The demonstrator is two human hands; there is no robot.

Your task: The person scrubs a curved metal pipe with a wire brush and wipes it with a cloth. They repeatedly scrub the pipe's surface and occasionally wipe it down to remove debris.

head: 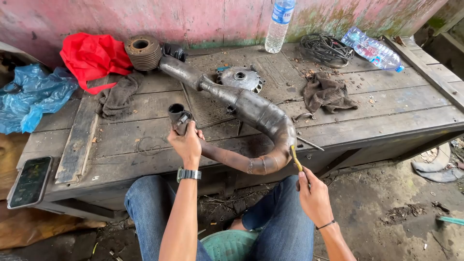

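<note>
A long rusty curved exhaust pipe [256, 113] lies across the dark wooden workbench [386, 113], bending back toward me. My left hand [186, 142], with a watch on its wrist, grips the pipe's open end near the bench's front. My right hand [311, 191] holds a thin yellowish stick-like tool [295, 158] whose tip touches the outer curve of the pipe. I sit at the bench in blue jeans.
On the bench: a finned cylinder [143, 52], a round metal disc [240, 77], two grey rags [328, 92], a red bag [92, 55], a coil of black wire [326, 48], two plastic bottles [279, 24]. A phone [30, 181] lies at the left, next to a blue bag [29, 94].
</note>
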